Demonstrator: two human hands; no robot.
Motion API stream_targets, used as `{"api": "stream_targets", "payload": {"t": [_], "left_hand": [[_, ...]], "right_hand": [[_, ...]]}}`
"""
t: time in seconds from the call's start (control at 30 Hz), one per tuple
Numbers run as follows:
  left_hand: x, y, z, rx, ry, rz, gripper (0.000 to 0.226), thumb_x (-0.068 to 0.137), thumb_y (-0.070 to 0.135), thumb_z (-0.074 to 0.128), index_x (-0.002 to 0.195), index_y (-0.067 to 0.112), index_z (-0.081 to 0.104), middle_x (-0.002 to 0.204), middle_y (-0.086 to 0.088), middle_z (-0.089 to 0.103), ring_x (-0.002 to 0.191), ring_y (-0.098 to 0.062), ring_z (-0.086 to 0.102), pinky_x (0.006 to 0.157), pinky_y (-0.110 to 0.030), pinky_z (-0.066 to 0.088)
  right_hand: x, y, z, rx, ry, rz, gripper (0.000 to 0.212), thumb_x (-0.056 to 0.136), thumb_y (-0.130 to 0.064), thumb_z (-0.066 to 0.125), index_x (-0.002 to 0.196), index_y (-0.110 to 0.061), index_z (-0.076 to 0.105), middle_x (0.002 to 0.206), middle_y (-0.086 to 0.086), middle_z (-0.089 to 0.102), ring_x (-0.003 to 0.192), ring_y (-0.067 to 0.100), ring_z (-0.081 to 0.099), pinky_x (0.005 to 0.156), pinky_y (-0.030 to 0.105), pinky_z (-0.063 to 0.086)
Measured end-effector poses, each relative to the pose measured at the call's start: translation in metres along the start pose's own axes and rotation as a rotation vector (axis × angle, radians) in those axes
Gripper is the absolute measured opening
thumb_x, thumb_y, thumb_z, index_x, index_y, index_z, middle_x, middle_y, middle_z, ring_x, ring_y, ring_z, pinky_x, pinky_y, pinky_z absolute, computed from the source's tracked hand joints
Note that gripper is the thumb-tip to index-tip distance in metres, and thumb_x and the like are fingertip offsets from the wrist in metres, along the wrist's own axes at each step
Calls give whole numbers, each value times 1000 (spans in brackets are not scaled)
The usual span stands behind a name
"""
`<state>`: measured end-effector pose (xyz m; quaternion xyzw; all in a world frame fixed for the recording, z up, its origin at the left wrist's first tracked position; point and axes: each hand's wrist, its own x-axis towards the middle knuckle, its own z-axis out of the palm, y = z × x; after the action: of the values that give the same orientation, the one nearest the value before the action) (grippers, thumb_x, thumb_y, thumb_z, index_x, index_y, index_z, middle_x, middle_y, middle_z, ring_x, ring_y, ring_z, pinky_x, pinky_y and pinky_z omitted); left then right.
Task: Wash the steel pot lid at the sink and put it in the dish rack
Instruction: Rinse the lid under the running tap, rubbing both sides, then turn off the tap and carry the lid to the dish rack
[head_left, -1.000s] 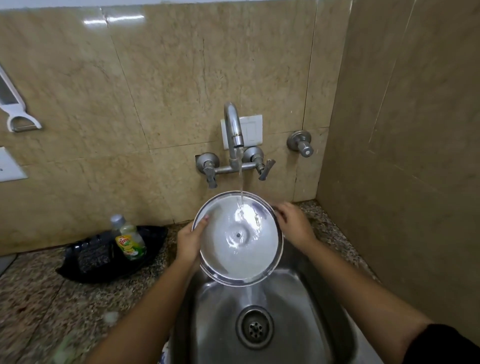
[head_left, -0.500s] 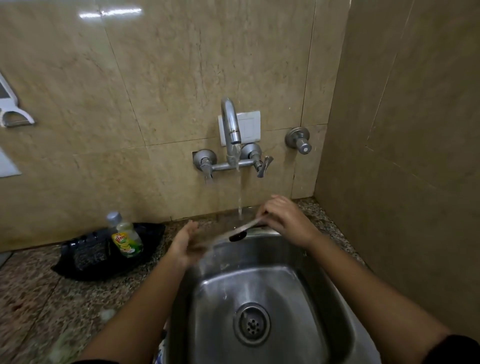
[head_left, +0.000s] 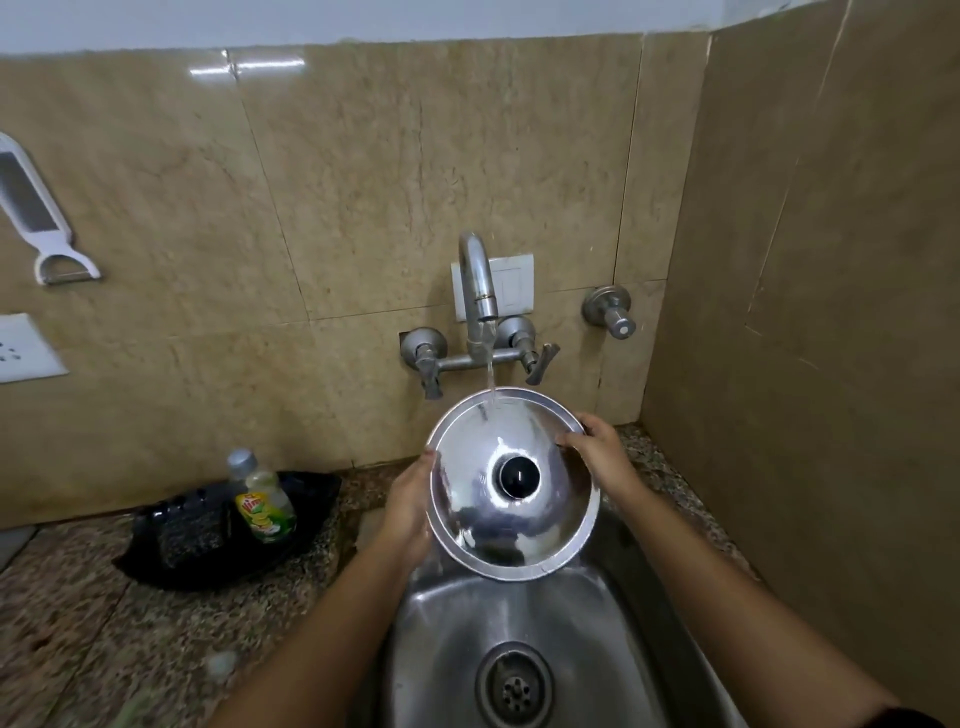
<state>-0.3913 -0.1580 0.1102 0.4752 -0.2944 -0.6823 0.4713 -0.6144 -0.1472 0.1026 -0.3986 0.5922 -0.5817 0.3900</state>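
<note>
A person holds a steel pot lid (head_left: 511, 486) above a stainless sink (head_left: 452, 639), its domed outer face and black centre knob (head_left: 518, 474) turned toward the viewer. The left hand (head_left: 410, 512) grasps the lid's left edge, fingers wrapped behind the rim; the right hand (head_left: 602, 457) grips the upper right edge, fingertips curled over the front. The lid is tilted up, its top rim under the wall-mounted tap (head_left: 479, 296), from which a thin stream of water (head_left: 490, 382) falls onto the lid's upper part. The sink's drain (head_left: 514, 688) lies open below. On the speckled granite counter (head_left: 67, 623) to the left, a black tray (head_left: 156, 566) carries a bottle of green dish soap (head_left: 262, 501) and a dark scrubbing pad (head_left: 189, 535). A white peeler (head_left: 36, 213) hangs on the beige tiled wall (head_left: 363, 182) at far left, above a white socket plate (head_left: 23, 348). A separate steel valve (head_left: 609, 310) juts from the wall right of the tap. No dish rack can be seen from here.
</note>
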Motion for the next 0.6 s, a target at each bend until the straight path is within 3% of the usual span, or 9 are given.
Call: {"api": "stream_targets", "payload": {"t": [0.1,0.17,0.27,0.3,0.37,0.43,0.5,0.6], "left_hand": [[0,-3,13,63,27,0,45,88,37,61,120,4,61,117,-21,64,98,-37,62,70,-39,53],[0,-2,19,106,19,38,45,90,36,59,121,3,61,114,-19,65,91,-33,63,68,-36,51],[-1,2,19,106,18,61,45,90,35,60,120,2,61,114,-20,65,94,-35,63,70,-36,52],[-1,4,16,95,27,58,46,89,36,61,121,3,61,116,-21,65,99,-37,62,73,-38,53],[-3,7,9,90,70,63,47,87,39,62,121,6,62,119,-20,63,108,-40,60,80,-44,53],[-2,10,-2,99,104,79,48,85,43,63,119,9,63,118,-20,63,105,-42,61,80,-47,53],[-4,15,-12,112,121,116,45,82,45,65,111,11,66,114,-20,66,101,-40,63,79,-48,54],[-12,24,-22,97,112,137,36,81,45,67,99,13,70,110,-17,68,101,-36,63,90,-56,51]], "right_hand": [[10,-3,2,-100,138,-52,17,91,-12,56,105,-17,64,98,-2,67,96,21,61,88,35,48],[19,-11,4,-175,187,-131,29,92,-14,56,121,-13,60,109,-1,63,102,18,59,92,33,47],[32,-30,12,-266,234,-225,36,92,-21,57,127,-16,57,103,2,61,90,18,60,80,31,49],[35,-36,16,-276,235,-248,33,90,-24,59,123,-17,60,99,3,60,85,18,60,75,31,49],[42,-45,26,-316,248,-274,13,87,-28,63,93,-16,67,80,1,57,71,17,55,64,29,42],[46,-53,35,-355,292,-270,22,85,-28,66,69,-17,57,65,-3,50,62,16,50,55,29,36],[50,-56,42,-398,359,-241,22,82,-31,69,69,-17,58,66,0,57,64,20,57,56,29,41],[55,-56,48,-482,415,-207,17,78,-32,72,73,-18,63,80,7,67,73,24,64,61,33,50]]}}
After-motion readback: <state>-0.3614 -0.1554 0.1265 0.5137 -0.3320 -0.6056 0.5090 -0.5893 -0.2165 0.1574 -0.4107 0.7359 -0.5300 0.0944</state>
